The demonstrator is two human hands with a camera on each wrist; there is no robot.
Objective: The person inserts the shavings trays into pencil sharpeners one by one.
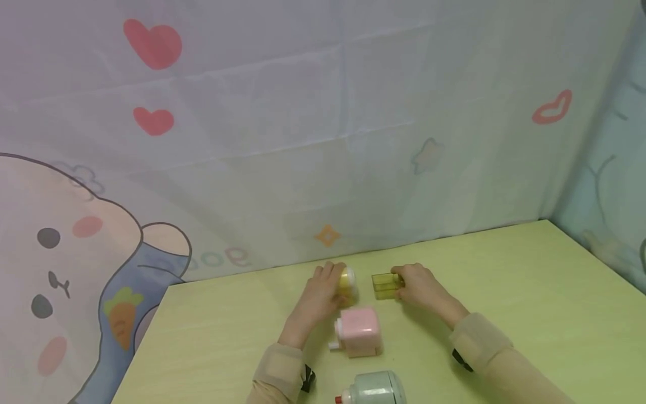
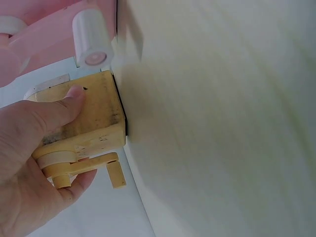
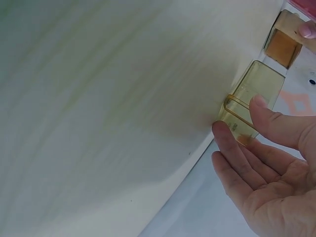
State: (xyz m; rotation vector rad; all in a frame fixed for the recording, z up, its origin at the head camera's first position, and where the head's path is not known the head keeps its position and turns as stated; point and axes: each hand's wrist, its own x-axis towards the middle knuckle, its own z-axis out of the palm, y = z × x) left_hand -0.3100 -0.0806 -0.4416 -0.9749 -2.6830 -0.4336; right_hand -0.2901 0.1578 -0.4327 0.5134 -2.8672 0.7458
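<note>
At the back of the table my left hand grips a yellow crank pencil sharpener, thumb on one face. Its crank sticks out near the fingers. In the right wrist view, the open slot of the sharpener faces the other hand. My right hand holds a see-through yellow shavings drawer by its far end, with the thumb over the rim. A gap separates drawer and sharpener.
A pink crank sharpener stands just in front of the left hand, and a grey-green one sits nearer the front edge. Behind the table hangs a printed cloth.
</note>
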